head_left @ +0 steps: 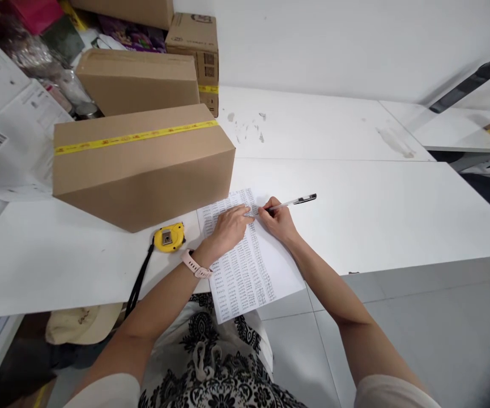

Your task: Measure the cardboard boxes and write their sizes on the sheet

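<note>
A sheet of paper (245,277) with columns of small writing lies on the white table, its lower end hanging over the front edge. My left hand (230,229) rests flat on it, fingers stretched toward the upper rows. In my right hand (279,222) a pen (293,202) is gripped, its tip close to the right-hand column and its black cap end pointing right. Whether the tip touches the paper I cannot tell. Left of the sheet is a yellow tape measure (169,237) with a black strap, close to my left wrist.
A large cardboard box (143,164) with yellow tape stands just behind the tape measure. More boxes (138,79) and a white printed carton (11,124) crowd the back left. The table's front edge (397,262) runs by my right forearm. A dark long object (469,83) leans at the far right.
</note>
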Demonstrator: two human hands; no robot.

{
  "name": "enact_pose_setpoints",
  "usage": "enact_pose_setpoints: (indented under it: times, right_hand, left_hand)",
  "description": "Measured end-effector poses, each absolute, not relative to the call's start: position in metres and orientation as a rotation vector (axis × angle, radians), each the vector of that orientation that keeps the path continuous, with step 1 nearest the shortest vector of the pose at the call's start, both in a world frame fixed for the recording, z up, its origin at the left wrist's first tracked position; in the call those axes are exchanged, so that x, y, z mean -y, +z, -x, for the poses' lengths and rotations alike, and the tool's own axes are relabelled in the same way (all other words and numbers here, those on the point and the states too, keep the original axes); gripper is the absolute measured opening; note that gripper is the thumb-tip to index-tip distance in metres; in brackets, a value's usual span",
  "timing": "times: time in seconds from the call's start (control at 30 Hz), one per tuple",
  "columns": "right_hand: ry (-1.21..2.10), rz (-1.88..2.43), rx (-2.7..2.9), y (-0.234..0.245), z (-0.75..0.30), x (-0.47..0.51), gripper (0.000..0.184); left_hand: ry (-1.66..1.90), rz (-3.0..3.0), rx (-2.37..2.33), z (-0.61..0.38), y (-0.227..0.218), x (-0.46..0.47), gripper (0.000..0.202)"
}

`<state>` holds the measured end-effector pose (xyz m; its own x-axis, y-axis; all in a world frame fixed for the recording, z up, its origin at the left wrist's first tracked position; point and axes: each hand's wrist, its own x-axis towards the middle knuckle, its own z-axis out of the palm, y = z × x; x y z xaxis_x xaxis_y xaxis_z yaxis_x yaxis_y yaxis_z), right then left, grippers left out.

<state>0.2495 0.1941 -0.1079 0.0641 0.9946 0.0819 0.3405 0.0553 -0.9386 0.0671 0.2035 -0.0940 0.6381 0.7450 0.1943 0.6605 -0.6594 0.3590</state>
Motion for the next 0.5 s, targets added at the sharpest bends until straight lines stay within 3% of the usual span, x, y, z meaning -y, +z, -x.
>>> enact_pose_setpoints:
  times: [0.5]
  right_hand:
    - [0.874,1.447,1.49,-0.1082,-0.2495,-0.1938,0.026]
  left_hand:
    - [0.424,-2.566,-1.16,-0.0667,-0.0926,-0.2027,0.047]
